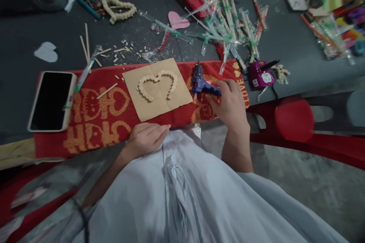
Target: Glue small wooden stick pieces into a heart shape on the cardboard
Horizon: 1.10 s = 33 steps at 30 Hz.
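Note:
My right hand is wrapped round the handle of a blue glue gun, which lies on a red and gold towel with its nozzle pointing away from me. Left of the gun lies a brown paper sheet carrying an unfinished heart outline of small pale stick pieces. My left hand rests at the table's near edge below the paper, fingers loosely curled, holding nothing that I can see.
A phone lies at the towel's left end. Behind are a finished stick heart, a pink paper heart, a grey paper heart, wrapped chopsticks, stick scraps and a magenta device. A red chair stands right.

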{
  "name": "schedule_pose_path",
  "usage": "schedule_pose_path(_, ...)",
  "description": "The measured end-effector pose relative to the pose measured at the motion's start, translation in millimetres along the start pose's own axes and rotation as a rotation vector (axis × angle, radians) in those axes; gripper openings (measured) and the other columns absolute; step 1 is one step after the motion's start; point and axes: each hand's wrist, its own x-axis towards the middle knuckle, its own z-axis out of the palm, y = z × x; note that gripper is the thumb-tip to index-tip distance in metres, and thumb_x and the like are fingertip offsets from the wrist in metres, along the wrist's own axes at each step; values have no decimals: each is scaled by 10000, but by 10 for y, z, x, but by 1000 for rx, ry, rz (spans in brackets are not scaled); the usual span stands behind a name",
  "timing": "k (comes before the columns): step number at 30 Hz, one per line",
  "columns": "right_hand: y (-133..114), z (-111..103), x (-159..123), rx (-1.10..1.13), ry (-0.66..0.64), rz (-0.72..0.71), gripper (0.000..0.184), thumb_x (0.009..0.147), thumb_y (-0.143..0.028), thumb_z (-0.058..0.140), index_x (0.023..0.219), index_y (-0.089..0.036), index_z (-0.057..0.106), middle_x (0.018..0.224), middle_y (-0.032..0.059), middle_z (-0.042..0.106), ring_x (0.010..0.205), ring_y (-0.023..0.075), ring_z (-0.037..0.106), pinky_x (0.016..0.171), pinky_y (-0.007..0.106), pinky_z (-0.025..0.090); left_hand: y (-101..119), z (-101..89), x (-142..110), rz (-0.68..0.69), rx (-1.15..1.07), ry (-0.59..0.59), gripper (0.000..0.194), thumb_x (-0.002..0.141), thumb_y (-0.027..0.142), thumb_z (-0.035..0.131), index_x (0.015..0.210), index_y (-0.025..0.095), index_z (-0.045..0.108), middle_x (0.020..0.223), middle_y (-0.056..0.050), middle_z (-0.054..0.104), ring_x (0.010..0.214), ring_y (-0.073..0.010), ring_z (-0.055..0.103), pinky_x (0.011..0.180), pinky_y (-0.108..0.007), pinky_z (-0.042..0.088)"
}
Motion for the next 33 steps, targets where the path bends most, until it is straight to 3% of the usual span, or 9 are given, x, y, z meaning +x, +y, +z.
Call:
schedule_pose_path(7, 25, 57, 59, -59, -41, 8, 471, 892, -325, 641, 1316, -127, 591, 1220, 186, 625, 1146, 355, 563, 992, 517, 495, -95, -64, 2, -29, 105, -23, 161, 966, 178, 581, 940, 207, 737, 750, 19, 778, 628, -101, 707, 648, -222, 523)
schedule_pose_path(11, -15, 37, 95, -41, -15, -19, 468, 885, -305, 645, 1322, -146, 592, 1211, 176, 621, 1125, 343, 564, 971, 505, 497, -232, -132, -50, -194, 235, -86, 202, 979, 229, 556, 960, 215, 757, 802, -7, 791, 669, -129, 719, 651, -255, 503)
schedule_pose_path(14, -270, 55, 126, 29, 49, -115, 305, 921, -314, 610, 1187, -173, 656, 1084, 137, 655, 1004, 293, 575, 906, 450, 500, -367, -211, -21, -411, 299, -174, 276, 1000, 291, 495, 979, 209, 757, 881, -38, 802, 764, -166, 742, 658, -277, 486)
schedule_pose_path(16, -545, 125, 148, 78, 24, -225, 214, 951, -321, 579, 1072, -179, 685, 981, 114, 671, 928, 264, 563, 850, 414, 483, -451, -263, 45, -519, 343, -214, 320, 1006, 319, 456, 1034, 206, 755, 976, -55, 805, 849, -198, 751, 675, -293, 481)
schedule_pose_path(20, -1075, 360, 202, 91, -50, -361, 278, 953, -430, 602, 922, -170, 694, 906, 108, 668, 895, 254, 534, 801, 381, 434, -567, -326, 222, -629, 368, -318, 357, 1007, 347, 450, 1181, 218, 733, 1045, -75, 795, 907, -243, 744, 681, -316, 463)
schedule_pose_path(24, -1294, 535, 257, 63, -93, -350, 285, 934, -441, 633, 904, -163, 692, 907, 111, 660, 904, 256, 509, 800, 378, 396, -623, -330, 319, -615, 311, -408, 393, 1015, 331, 437, 1311, 245, 682, 1115, -88, 774, 946, -257, 728, 720, -324, 467)
schedule_pose_path(33, -1321, 653, 260, 101, -101, -337, 288, 1005, -350, 502, 872, -174, 688, 847, 89, 637, 868, 235, 477, 788, 371, 344, -696, -300, 318, -619, 285, -521, 399, 1015, 288, 410, 1294, 289, 694, 1029, -79, 742, 932, -240, 709, 733, -326, 474)
